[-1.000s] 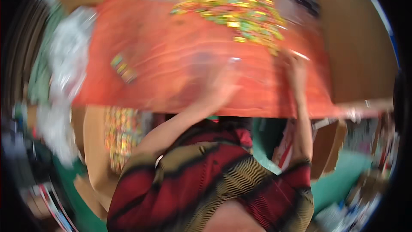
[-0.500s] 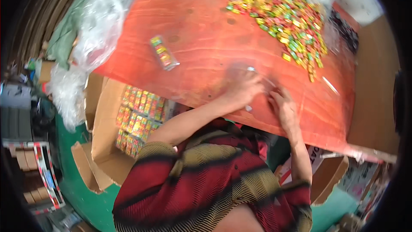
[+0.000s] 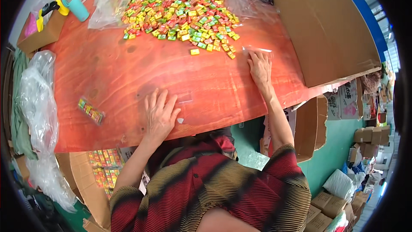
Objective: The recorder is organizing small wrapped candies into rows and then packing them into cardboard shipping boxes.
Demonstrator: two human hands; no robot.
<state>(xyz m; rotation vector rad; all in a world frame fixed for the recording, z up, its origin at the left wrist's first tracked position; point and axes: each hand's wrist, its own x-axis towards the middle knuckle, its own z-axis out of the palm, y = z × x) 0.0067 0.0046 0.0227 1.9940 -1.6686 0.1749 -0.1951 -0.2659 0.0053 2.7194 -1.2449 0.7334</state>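
Note:
My left hand lies on the orange-red tabletop with its fingers spread. Beside its fingertips is a clear flat plastic piece, and a small white scrap lies by the thumb. Farther right, my right hand reaches out with fingers extended, their tips at a clear plastic strip. Neither hand appears to grip anything. A large pile of small wrapped blocks, red, yellow and green, spreads across the far side. At the left sits a filled clear pack of such blocks.
Below the table's left edge, a cardboard box holds rows of filled packs. A tall cardboard panel stands at the right. Crumpled plastic bags hang at the left. A turquoise bottle stands beside a small carton.
The view has swung to the right. My hands, close together before, are now apart: the left rests flat on the table, the right has reached away to the clear strip near the pile.

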